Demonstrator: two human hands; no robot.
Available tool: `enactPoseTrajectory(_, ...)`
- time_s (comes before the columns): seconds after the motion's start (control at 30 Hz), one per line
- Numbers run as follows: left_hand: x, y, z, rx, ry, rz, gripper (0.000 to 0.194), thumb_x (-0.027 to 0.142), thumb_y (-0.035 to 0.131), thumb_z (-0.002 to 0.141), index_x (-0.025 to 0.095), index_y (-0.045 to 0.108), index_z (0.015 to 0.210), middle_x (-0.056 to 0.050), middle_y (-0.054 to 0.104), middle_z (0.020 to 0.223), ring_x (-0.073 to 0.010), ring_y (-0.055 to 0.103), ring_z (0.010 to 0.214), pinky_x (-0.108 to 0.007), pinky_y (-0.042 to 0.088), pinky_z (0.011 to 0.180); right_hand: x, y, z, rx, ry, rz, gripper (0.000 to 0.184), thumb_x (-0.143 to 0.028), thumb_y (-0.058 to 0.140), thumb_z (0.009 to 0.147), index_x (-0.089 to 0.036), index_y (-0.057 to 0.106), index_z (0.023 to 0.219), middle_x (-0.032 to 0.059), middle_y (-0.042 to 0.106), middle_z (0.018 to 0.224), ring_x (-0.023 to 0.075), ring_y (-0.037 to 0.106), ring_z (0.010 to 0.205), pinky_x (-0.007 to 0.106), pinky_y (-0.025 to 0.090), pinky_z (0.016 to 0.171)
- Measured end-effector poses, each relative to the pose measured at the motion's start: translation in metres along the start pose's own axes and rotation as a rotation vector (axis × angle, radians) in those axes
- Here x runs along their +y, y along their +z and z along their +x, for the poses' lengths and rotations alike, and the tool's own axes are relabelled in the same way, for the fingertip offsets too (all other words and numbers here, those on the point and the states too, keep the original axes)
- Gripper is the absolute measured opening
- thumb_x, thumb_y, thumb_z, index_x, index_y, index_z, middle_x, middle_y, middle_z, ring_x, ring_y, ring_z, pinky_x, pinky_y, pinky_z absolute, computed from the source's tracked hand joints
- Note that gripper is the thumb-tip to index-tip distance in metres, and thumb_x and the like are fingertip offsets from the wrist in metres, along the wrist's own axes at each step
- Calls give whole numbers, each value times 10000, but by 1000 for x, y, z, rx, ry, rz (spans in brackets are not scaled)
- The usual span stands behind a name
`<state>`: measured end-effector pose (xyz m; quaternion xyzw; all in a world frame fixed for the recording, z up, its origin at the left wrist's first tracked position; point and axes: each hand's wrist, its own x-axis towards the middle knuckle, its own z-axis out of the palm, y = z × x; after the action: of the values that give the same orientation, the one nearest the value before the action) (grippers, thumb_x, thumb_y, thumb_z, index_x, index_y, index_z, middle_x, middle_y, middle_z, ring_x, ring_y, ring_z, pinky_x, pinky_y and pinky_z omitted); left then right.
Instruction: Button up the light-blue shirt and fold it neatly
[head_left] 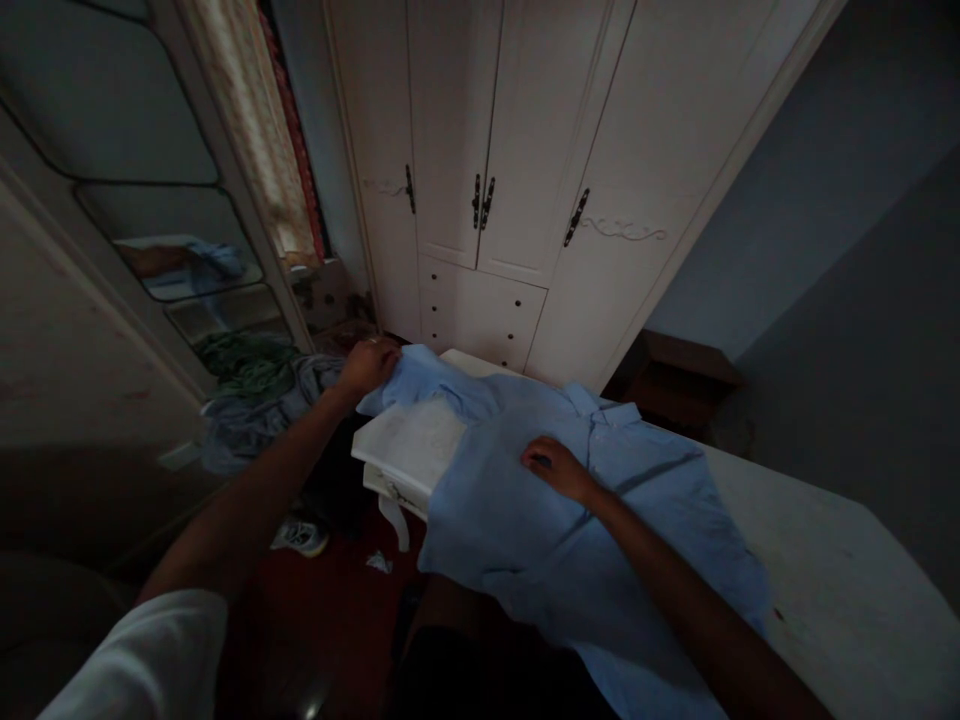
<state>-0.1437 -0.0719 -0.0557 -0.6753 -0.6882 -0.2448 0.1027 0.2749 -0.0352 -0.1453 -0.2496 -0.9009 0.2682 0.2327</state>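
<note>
A light blue collared shirt (510,490) lies spread over a white table, its collar toward the far edge and its lower part hanging over the near edge. My left hand (369,366) is closed on the end of one sleeve, which stretches out to the left past the table corner. Over the chest of the shirt is my right hand (556,468), its fingers curled in loosely. No cloth is visibly bunched in it. The other sleeve is partly hidden by my right forearm.
The white table (832,540) extends to the right. Beyond it stands a white wardrobe (517,130) with dark handles. Piled clothes (255,400) sit at left below a mirror (195,235). A shoe (301,537) lies on the red floor; a brown wooden piece (686,360) stands behind the table.
</note>
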Motion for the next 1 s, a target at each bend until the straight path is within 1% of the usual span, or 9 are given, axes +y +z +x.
enactPoseTrajectory(0.23, 67, -38, 24, 27, -15, 83, 362, 344, 321, 943, 132, 568, 1102, -147, 682, 1012, -255, 649, 927, -359, 485, 841, -18, -10, -30, -40, 8, 54, 131, -224, 573, 863, -200, 698, 897, 87, 705, 1012, 222, 632, 998, 398, 476, 933)
enactPoseTrajectory(0.33, 109, -53, 32, -9, -8, 154, 393, 371, 290, 966, 116, 513, 1166, -151, 692, 959, -256, 668, 850, -349, 484, 774, -24, -19, -48, -28, 40, 89, 149, -254, 579, 870, -207, 709, 927, 92, 703, 1073, 229, 635, 1041, 416, 477, 958)
enactPoseTrajectory(0.43, 161, -58, 38, -107, 120, 220, 406, 407, 292, 970, 132, 517, 1167, -155, 698, 949, -283, 673, 873, -372, 479, 774, -32, -32, -62, 8, 87, 140, 180, -297, 580, 876, -215, 706, 976, 90, 700, 1097, 234, 635, 1063, 438, 466, 985)
enactPoseTrajectory(0.5, 196, -53, 38, -192, 217, 206, 374, 386, 315, 966, 146, 538, 1146, -162, 700, 968, -299, 671, 914, -401, 473, 802, -38, -41, -66, 41, 125, 198, 211, -335, 591, 872, -221, 695, 1015, 85, 694, 1114, 233, 630, 1080, 444, 453, 1005)
enactPoseTrajectory(0.6, 245, -30, 31, -313, 291, 29, 309, 349, 394, 947, 162, 576, 1112, -167, 699, 1007, -306, 659, 987, -425, 460, 857, -46, -49, -63, 76, 193, 351, 302, -404, 627, 839, -222, 661, 1077, 87, 681, 1113, 224, 640, 1047, 435, 482, 965)
enactPoseTrajectory(0.7, 282, 0, 18, -353, 269, -60, 260, 325, 486, 910, 169, 611, 1076, -150, 711, 981, -291, 674, 957, -386, 489, 813, -54, -51, -52, 147, 305, 510, 586, -458, 713, 743, -220, 548, 1253, 115, 621, 1189, 219, 650, 986, 436, 527, 888)
enactPoseTrajectory(0.83, 299, 27, -2, -350, 153, -185, 293, 360, 501, 915, 180, 607, 1122, -84, 729, 887, -208, 703, 807, -289, 521, 704, -64, -46, -41, 184, 503, 620, 1009, -473, 816, 597, -283, 315, 1452, 147, 445, 1411, 258, 627, 1048, 429, 569, 814)
enactPoseTrajectory(0.93, 286, 31, -20, -263, 1, -256, 343, 307, 316, 990, 181, 542, 1215, -67, 726, 961, -152, 702, 829, -254, 526, 741, -65, -38, -40, 145, 621, 642, 1062, -514, 795, 617, -297, 231, 1490, 135, 455, 1421, 299, 604, 1114, 463, 576, 816)
enactPoseTrajectory(1.0, 269, 31, -38, -187, -117, -266, 361, 250, 267, 991, 160, 498, 1254, -98, 698, 1093, -152, 680, 970, -264, 510, 842, -62, -30, -40, 209, 598, 534, 1054, -489, 788, 641, -255, 222, 1499, 146, 454, 1426, 333, 524, 1234, 516, 527, 915)
